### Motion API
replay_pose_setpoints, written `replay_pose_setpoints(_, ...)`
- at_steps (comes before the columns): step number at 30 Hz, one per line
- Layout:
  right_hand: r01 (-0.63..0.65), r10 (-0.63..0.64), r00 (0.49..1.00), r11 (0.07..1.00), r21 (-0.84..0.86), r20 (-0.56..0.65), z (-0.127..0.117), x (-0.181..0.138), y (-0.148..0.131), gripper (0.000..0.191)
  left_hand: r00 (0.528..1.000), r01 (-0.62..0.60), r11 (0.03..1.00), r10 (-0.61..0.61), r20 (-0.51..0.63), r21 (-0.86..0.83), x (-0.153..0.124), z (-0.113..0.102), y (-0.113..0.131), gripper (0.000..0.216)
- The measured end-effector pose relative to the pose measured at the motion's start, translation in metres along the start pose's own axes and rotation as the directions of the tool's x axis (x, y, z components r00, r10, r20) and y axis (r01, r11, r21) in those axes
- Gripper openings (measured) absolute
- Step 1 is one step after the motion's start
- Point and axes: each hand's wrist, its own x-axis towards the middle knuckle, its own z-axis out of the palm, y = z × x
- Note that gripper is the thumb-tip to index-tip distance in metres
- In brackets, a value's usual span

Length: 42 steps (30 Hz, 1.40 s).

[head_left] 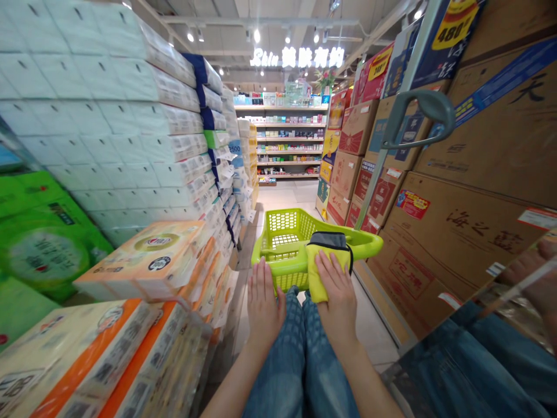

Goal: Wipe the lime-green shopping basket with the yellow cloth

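A lime green shopping cart basket (282,238) stands in front of me in a store aisle, with nothing visible inside it. My left hand (263,299) lies flat on its near rim, fingers stretched out. My right hand (337,293) rests flat on a yellow cloth (317,273) with a dark edge that hangs over the rim. My legs in blue checked trousers (300,354) show below the hands.
Stacked tissue packs (130,116) wall the left side, with orange and cream packs (143,261) low at the front. Brown cartons (478,145) pile up on the right. A grey handle (418,113) sticks out above them. Shelves (287,145) close the aisle's far end.
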Motion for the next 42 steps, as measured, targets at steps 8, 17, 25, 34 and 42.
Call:
replay_pose_setpoints(8,0.150,-0.163,0.976,0.984,0.098,0.143,0.028,-0.003,-0.058,0.074,1.000,0.009,0.999,-0.010,0.019,0.037,-0.007,0.002,-0.008,0.066)
replay_pose_setpoints(17,0.087,-0.091,0.993,0.995,0.057,0.080,0.001,-0.004,0.001,0.077,1.000,0.006,1.000,-0.006,0.014,0.000,-0.001,-0.002,0.000,0.071)
replay_pose_setpoints(25,-0.017,0.016,1.000,0.999,0.035,0.027,0.005,0.002,-0.010,0.078,1.000,0.007,1.000,-0.007,-0.005,-0.004,-0.002,0.001,-0.001,0.070)
replay_pose_setpoints(34,0.161,-0.174,0.969,0.983,0.086,0.177,0.019,0.002,-0.052,0.078,1.000,-0.015,0.999,0.015,0.002,0.052,-0.005,0.001,-0.004,0.067)
replay_pose_setpoints(42,0.021,-0.021,0.999,1.000,0.001,0.042,-0.008,-0.004,0.009,0.080,1.000,0.004,1.000,-0.004,-0.005,-0.005,-0.001,0.000,0.000,0.071)
